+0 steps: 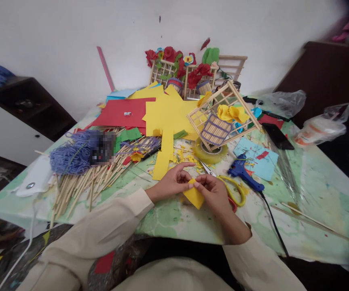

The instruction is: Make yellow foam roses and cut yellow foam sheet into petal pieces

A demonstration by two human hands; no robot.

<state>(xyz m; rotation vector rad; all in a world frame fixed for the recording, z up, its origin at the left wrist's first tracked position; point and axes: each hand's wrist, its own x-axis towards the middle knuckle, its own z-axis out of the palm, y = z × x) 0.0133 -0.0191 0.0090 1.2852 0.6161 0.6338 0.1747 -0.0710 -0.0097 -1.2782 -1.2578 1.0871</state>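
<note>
Between my two hands, over the front of the table, is a small folded piece of yellow paper (195, 196). My left hand (174, 181) pinches its upper left edge between thumb and fingers. On the other side, my right hand (214, 193) grips the top right edge, thumb against the paper. Scissors (237, 190) with yellow and red handles lie just beyond and partly under my right hand. A strip of yellow paper (163, 155) lies beyond my left hand, with yellow scraps (185, 154) scattered near it.
A blue glue gun (245, 173) with a black cord lies at right. Behind it, a stick lattice (223, 117) with yellow flowers leans by a tape roll (210, 151). Wooden sticks (77, 188) and purple yarn (71, 155) cover the left. Red paper (119, 113) lies farther back.
</note>
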